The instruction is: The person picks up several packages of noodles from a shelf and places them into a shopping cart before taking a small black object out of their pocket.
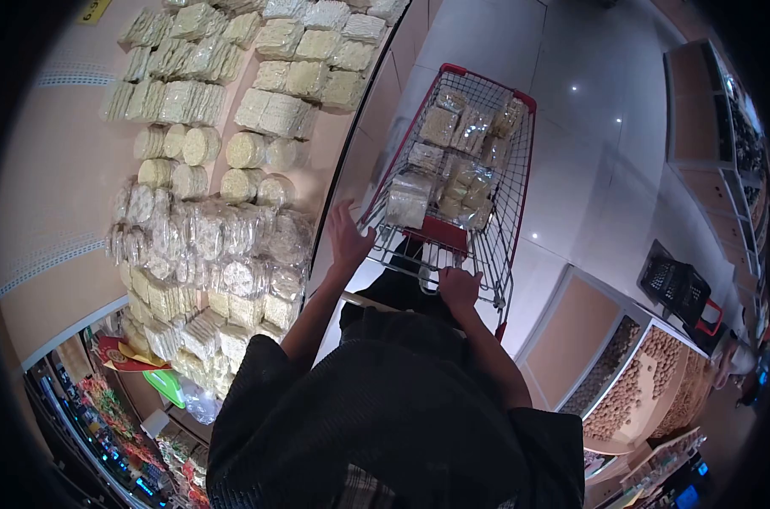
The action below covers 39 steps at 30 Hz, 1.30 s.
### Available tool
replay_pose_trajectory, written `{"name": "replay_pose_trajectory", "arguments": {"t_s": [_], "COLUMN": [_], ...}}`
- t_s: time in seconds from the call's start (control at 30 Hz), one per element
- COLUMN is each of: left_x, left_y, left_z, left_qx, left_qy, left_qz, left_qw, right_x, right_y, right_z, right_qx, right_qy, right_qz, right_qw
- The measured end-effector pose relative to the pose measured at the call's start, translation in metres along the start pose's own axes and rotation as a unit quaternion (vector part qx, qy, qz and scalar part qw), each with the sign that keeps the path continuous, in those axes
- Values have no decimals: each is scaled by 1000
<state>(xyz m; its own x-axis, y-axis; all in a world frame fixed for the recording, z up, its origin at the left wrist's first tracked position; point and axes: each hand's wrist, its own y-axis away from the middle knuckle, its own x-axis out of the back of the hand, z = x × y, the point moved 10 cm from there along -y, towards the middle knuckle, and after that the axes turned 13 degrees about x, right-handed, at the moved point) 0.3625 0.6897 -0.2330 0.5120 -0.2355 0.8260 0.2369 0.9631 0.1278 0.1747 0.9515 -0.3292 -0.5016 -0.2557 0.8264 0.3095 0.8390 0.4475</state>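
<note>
In front of me stands a wire shopping cart (521, 182) with red corners and a red rim. Inside it lie several clear-wrapped packs of what look like dried noodle cakes (438, 125). My right hand (460, 287) is closed around the cart's handle bar at the near end. My left hand (348, 237) is raised at the cart's near left corner, its fingers spread and holding nothing. It hovers between the cart and the display shelf; whether it brushes the cart's wire cannot be made out.
To the left, a display shelf (326, 140) carries stacked noodle blocks (275, 113), round cakes (247, 149) and bagged packs (207, 233). At the right are a bin of walnut-like round goods (627, 399) and a black basket (675, 284) with a red handle. Shiny tiled floor (605, 161) runs ahead.
</note>
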Motion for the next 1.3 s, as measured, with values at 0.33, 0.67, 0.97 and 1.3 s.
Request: {"name": "replay_pose_trajectory", "arguments": {"t_s": [0.33, 0.67, 0.97, 1.3], "left_x": [-300, -386, -286, -94], "left_y": [-265, -359, -335, -258], "left_z": [164, 142, 178, 94], "left_qx": [-267, -211, -98, 275], "left_qy": [-222, -394, -192, 499], "left_qz": [-96, -142, -98, -96], "left_qw": [933, 883, 972, 816], "right_x": [31, 52, 67, 84], "right_y": [-54, -89, -113, -135], "right_z": [-5, -5, -1, 9], "right_qx": [19, 38, 47, 35], "right_qy": [-22, -36, -10, 11], "right_qz": [11, 7, 38, 54], "right_qw": [1000, 999, 998, 998]}}
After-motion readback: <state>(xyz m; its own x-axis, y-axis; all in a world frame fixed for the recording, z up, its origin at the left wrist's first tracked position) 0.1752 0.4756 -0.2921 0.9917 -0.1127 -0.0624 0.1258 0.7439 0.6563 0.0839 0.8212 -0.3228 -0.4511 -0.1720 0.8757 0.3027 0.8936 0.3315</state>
